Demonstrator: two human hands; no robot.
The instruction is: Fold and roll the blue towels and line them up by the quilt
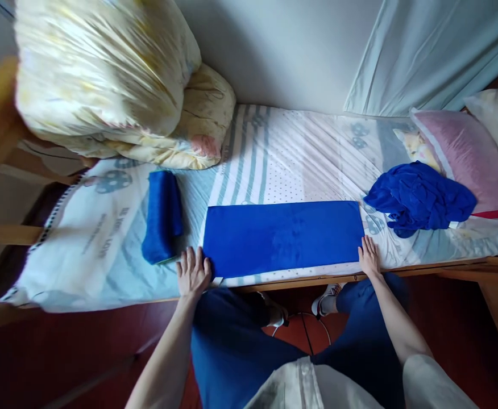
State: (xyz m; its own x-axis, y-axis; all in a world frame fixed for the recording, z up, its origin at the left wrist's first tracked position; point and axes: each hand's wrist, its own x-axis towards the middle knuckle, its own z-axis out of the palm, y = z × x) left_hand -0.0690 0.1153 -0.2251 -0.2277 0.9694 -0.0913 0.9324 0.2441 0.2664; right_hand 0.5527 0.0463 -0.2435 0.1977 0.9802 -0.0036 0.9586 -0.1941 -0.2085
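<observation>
A blue towel (281,236) lies flat as a long rectangle along the front edge of the bed. My left hand (193,271) rests with fingers spread at its near left corner. At the right end, my right hand (369,257) touches the towel's edge, its fingers stretched out. Just left of my left hand lies a folded blue towel (162,217). A crumpled pile of blue cloth (419,196) sits to the right, beyond my right hand.
The bed has a patterned sheet (291,159) and a wooden front rail (402,268). Bulky yellowish bedding (108,68) is heaped at the back left. A pink pillow (473,150) lies at the right, near a pale curtain (423,57). A wooden bar (5,234) shows at far left.
</observation>
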